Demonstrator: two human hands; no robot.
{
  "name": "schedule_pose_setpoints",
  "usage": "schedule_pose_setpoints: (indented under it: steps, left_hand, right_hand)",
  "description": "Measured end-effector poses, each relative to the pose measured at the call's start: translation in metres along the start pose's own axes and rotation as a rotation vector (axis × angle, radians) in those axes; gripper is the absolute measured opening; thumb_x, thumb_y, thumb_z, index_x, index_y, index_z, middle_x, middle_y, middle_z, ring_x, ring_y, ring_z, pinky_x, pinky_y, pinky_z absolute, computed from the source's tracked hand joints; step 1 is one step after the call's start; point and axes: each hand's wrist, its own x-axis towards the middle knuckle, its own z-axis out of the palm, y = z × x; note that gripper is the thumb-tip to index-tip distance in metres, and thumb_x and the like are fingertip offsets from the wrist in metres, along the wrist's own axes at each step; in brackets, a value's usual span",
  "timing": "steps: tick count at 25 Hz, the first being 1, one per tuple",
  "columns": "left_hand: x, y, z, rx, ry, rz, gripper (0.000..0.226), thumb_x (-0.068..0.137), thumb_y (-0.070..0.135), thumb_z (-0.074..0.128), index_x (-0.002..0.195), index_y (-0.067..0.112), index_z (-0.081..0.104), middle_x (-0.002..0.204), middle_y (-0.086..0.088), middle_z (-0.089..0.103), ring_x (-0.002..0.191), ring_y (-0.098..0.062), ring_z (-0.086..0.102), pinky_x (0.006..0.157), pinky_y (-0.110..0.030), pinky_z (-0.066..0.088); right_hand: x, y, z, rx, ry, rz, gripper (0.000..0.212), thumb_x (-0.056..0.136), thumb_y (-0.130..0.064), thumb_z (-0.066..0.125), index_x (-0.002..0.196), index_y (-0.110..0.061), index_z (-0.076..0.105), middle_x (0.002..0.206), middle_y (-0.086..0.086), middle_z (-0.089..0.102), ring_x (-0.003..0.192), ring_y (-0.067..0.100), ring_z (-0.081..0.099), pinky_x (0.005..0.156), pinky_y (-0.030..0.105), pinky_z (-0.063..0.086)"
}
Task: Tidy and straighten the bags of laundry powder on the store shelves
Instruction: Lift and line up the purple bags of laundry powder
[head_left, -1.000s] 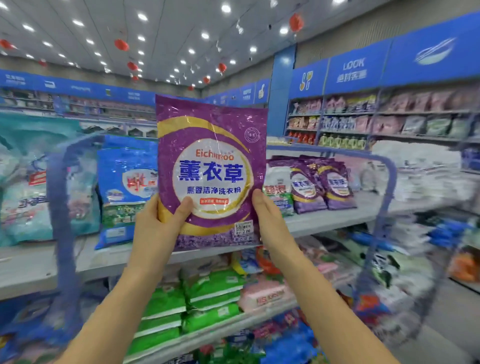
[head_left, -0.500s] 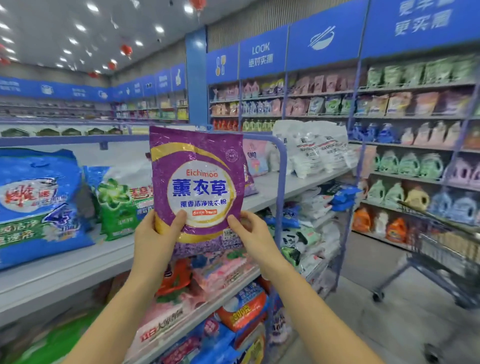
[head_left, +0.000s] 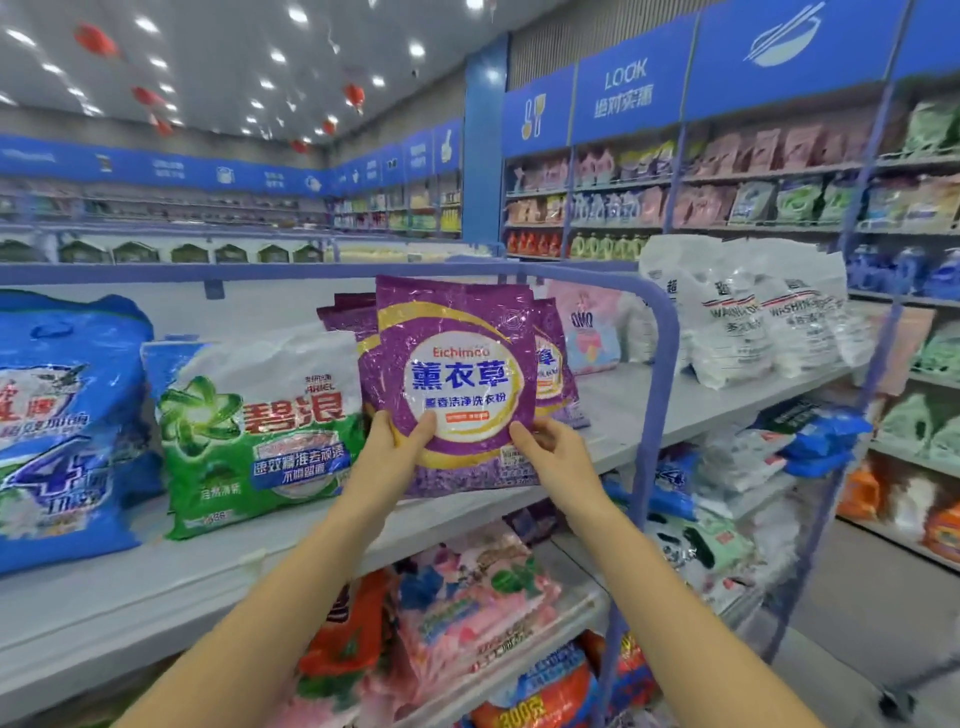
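A purple bag of laundry powder (head_left: 457, 364) with a white and yellow round label stands upright at the front of the grey top shelf (head_left: 649, 415). My left hand (head_left: 397, 447) grips its lower left side, thumb on the front. At its lower right edge, my right hand (head_left: 550, 452) pinches it. More purple bags (head_left: 556, 364) of the same kind stand right behind it. To its left lies a green and white bag (head_left: 260, 431), then a large blue bag (head_left: 67, 415).
A pink bag (head_left: 592, 327) and several white bags (head_left: 737, 322) stand further right on the shelf. A blue metal frame post (head_left: 657, 415) runs down just right of my hands. Lower shelves hold pink, orange and blue bags. An aisle and wall shelves lie to the right.
Both hands have carried the purple bag forward and down to the shelf, in front of the other purple bags. The view has swung back a little to the left.
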Motion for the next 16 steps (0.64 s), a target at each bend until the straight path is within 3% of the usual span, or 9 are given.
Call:
schedule_pose_setpoints:
  steps: [2, 4, 6, 9, 11, 13, 16]
  left_hand:
    - [0.019, 0.001, 0.005, -0.011, 0.012, -0.012, 0.046, 0.086, 0.018, 0.064, 0.123, 0.018, 0.037, 0.11, 0.001, 0.062, 0.079, -0.006, 0.068, 0.08, -0.029, 0.05]
    - [0.039, -0.003, 0.002, 0.075, 0.049, -0.026, 0.068, 0.07, 0.009, 0.075, 0.125, 0.015, 0.035, 0.114, -0.001, 0.06, 0.088, -0.008, 0.065, 0.077, -0.024, 0.048]
    - [0.051, -0.004, 0.0, 0.183, 0.083, -0.033, 0.081, 0.064, 0.007, 0.081, 0.128, 0.016, 0.032, 0.117, -0.001, 0.058, 0.1, -0.012, 0.06, 0.078, -0.023, 0.049]
    - [0.057, -0.01, 0.0, 0.302, 0.026, -0.125, 0.086, 0.068, 0.0, 0.077, 0.131, 0.017, 0.021, 0.114, 0.002, 0.053, 0.099, -0.01, 0.056, 0.074, -0.017, 0.047]
    - [0.057, -0.022, 0.003, 0.362, 0.012, -0.213, 0.092, 0.071, 0.0, 0.076, 0.135, 0.02, 0.014, 0.12, 0.004, 0.048, 0.106, -0.013, 0.052, 0.079, -0.019, 0.045]
    - [0.055, -0.032, 0.004, 0.446, 0.112, -0.202, 0.089, 0.069, 0.005, 0.079, 0.134, 0.018, 0.022, 0.123, 0.002, 0.05, 0.11, -0.015, 0.05, 0.087, -0.025, 0.045]
    - [0.054, -0.037, 0.016, 0.575, 0.275, -0.118, 0.083, 0.062, 0.012, 0.085, 0.129, 0.016, 0.035, 0.117, 0.003, 0.055, 0.109, -0.018, 0.055, 0.091, -0.031, 0.046]
  right_hand:
    - [0.032, 0.011, 0.001, -0.008, -0.041, -0.026, 0.04, 0.09, -0.035, 0.056, 0.118, -0.007, 0.054, 0.119, 0.003, 0.058, 0.115, 0.018, 0.053, 0.094, 0.029, 0.042]
    - [0.06, 0.018, 0.003, -0.008, -0.109, -0.045, 0.052, 0.09, -0.038, 0.056, 0.128, -0.003, 0.049, 0.127, 0.006, 0.055, 0.117, 0.018, 0.051, 0.098, 0.032, 0.042]
    - [0.083, 0.023, 0.006, -0.002, -0.187, -0.069, 0.049, 0.091, -0.036, 0.054, 0.128, -0.005, 0.047, 0.121, 0.002, 0.055, 0.111, 0.014, 0.051, 0.094, 0.028, 0.042]
    - [0.105, 0.042, 0.009, -0.183, -0.267, -0.162, 0.025, 0.092, -0.036, 0.053, 0.106, -0.014, 0.053, 0.098, -0.004, 0.057, 0.092, 0.013, 0.054, 0.077, 0.025, 0.041]
    - [0.114, 0.059, 0.01, -0.32, -0.323, -0.25, 0.024, 0.091, -0.039, 0.053, 0.095, -0.015, 0.052, 0.094, -0.002, 0.059, 0.088, 0.016, 0.057, 0.074, 0.031, 0.046]
    - [0.119, 0.067, 0.009, -0.34, -0.364, -0.286, 0.024, 0.092, -0.04, 0.052, 0.093, -0.016, 0.048, 0.095, -0.004, 0.055, 0.088, 0.014, 0.054, 0.075, 0.034, 0.046]
    - [0.126, 0.068, 0.003, -0.34, -0.368, -0.327, 0.018, 0.093, -0.036, 0.051, 0.092, -0.018, 0.045, 0.086, -0.01, 0.053, 0.082, 0.012, 0.051, 0.063, 0.026, 0.039]
